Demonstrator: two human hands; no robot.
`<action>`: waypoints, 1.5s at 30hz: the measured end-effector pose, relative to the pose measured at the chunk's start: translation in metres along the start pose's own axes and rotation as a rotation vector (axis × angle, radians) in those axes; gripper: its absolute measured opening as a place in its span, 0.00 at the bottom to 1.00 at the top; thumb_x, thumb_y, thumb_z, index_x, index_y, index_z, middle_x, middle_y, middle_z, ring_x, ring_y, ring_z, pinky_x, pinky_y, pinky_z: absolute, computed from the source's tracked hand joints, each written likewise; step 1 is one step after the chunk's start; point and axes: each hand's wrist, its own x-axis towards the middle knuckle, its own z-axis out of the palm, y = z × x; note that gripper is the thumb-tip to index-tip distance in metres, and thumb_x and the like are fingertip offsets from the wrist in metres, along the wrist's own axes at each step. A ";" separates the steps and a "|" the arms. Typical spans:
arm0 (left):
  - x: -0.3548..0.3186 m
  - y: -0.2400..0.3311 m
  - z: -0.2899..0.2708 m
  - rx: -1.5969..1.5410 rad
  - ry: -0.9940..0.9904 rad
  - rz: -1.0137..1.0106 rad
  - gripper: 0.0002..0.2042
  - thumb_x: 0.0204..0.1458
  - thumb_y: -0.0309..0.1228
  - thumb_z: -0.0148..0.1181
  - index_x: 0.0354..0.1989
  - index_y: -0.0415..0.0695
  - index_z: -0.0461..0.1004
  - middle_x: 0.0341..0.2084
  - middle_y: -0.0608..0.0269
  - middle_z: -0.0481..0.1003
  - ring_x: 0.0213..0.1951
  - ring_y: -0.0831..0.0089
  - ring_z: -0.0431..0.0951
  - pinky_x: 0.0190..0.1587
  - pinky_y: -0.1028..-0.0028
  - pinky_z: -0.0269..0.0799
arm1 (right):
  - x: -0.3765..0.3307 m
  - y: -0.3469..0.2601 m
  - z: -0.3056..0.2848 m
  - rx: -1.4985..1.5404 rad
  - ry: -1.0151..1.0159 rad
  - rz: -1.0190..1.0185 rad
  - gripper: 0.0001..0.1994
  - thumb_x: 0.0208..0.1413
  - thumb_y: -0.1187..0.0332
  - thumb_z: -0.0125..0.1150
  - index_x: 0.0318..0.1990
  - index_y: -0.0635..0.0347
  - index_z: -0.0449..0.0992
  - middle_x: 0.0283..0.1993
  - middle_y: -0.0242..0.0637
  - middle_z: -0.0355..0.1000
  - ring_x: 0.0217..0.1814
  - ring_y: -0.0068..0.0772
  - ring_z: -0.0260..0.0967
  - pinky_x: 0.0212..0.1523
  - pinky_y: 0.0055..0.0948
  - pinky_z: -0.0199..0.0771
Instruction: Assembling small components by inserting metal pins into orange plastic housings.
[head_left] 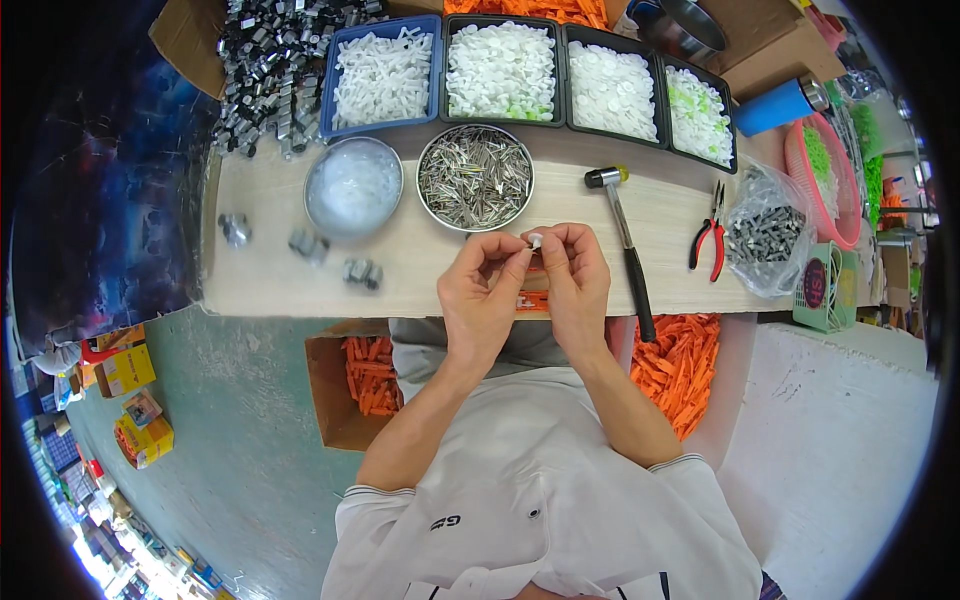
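Pinching one small white part (535, 240), the left hand (483, 290) and right hand (575, 280) met fingertip to fingertip; a steady, square grip above the bench (660, 215) suited the fit.

Pale wooden workbench (300, 285), worn grey-green concrete floor (250, 440), even bright light

The small white piece (535, 240) pinched between the left hand (483, 295) and right hand (575, 285) is mostly covered by fingertips — its shape cannot be told. Three dark metal parts (308, 245) near the table's (430, 275) left edge are blurred. The orange parts (530, 10) beyond the far edge are cut off by the picture's top — the steel bowl (690, 25) likewise.
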 end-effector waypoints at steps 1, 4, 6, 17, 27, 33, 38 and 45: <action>0.000 0.001 0.001 0.005 -0.002 0.008 0.05 0.59 0.18 0.61 0.42 0.34 0.75 0.35 0.64 0.78 0.39 0.81 0.76 0.45 0.79 0.73 | -0.001 -0.002 0.000 0.000 0.002 0.000 0.08 0.70 0.68 0.54 0.45 0.65 0.69 0.46 0.38 0.76 0.45 0.22 0.75 0.50 0.24 0.77; 0.000 -0.004 0.001 0.052 0.019 0.048 0.05 0.59 0.20 0.63 0.42 0.37 0.75 0.35 0.67 0.78 0.37 0.84 0.77 0.39 0.82 0.72 | -0.003 -0.004 0.002 0.014 -0.009 -0.002 0.08 0.70 0.68 0.54 0.45 0.65 0.69 0.46 0.39 0.76 0.45 0.23 0.75 0.49 0.23 0.77; -0.003 -0.002 0.004 0.107 0.044 0.050 0.05 0.59 0.19 0.63 0.41 0.37 0.76 0.34 0.66 0.78 0.37 0.82 0.77 0.40 0.81 0.73 | -0.004 -0.004 0.001 -0.064 0.026 -0.015 0.07 0.69 0.70 0.54 0.45 0.66 0.70 0.45 0.38 0.77 0.44 0.22 0.75 0.48 0.23 0.77; 0.001 0.012 -0.011 0.496 -0.066 0.310 0.07 0.53 0.16 0.63 0.39 0.35 0.76 0.33 0.54 0.79 0.37 0.69 0.80 0.41 0.72 0.76 | -0.007 -0.016 -0.020 -0.274 -0.140 0.001 0.06 0.65 0.75 0.59 0.46 0.67 0.71 0.40 0.32 0.74 0.42 0.18 0.73 0.46 0.20 0.75; 0.028 0.023 -0.040 -0.089 -0.515 -0.378 0.09 0.58 0.21 0.63 0.46 0.38 0.75 0.38 0.66 0.78 0.41 0.81 0.78 0.46 0.79 0.75 | 0.001 -0.034 -0.050 -0.473 -0.592 -0.206 0.05 0.60 0.78 0.60 0.41 0.64 0.71 0.39 0.34 0.70 0.41 0.24 0.68 0.45 0.22 0.70; 0.024 0.029 -0.041 0.135 -0.714 -0.338 0.10 0.61 0.22 0.58 0.49 0.36 0.73 0.36 0.62 0.79 0.39 0.80 0.79 0.44 0.77 0.74 | -0.015 -0.050 -0.046 -0.619 -0.607 -0.120 0.07 0.54 0.79 0.62 0.37 0.63 0.70 0.35 0.37 0.68 0.33 0.31 0.67 0.37 0.29 0.70; 0.006 0.005 -0.044 0.641 -0.437 0.415 0.11 0.54 0.22 0.61 0.46 0.38 0.75 0.42 0.55 0.79 0.46 0.60 0.80 0.49 0.63 0.76 | -0.009 -0.029 -0.057 -0.978 -0.566 -0.496 0.09 0.50 0.77 0.65 0.36 0.61 0.70 0.34 0.39 0.70 0.33 0.42 0.71 0.34 0.37 0.72; -0.026 -0.026 -0.058 1.125 -0.567 0.850 0.11 0.51 0.26 0.61 0.44 0.45 0.78 0.60 0.57 0.72 0.67 0.55 0.66 0.65 0.44 0.63 | -0.009 -0.029 -0.053 -1.218 -0.654 -0.560 0.11 0.47 0.75 0.67 0.37 0.61 0.71 0.35 0.40 0.70 0.35 0.46 0.72 0.35 0.41 0.74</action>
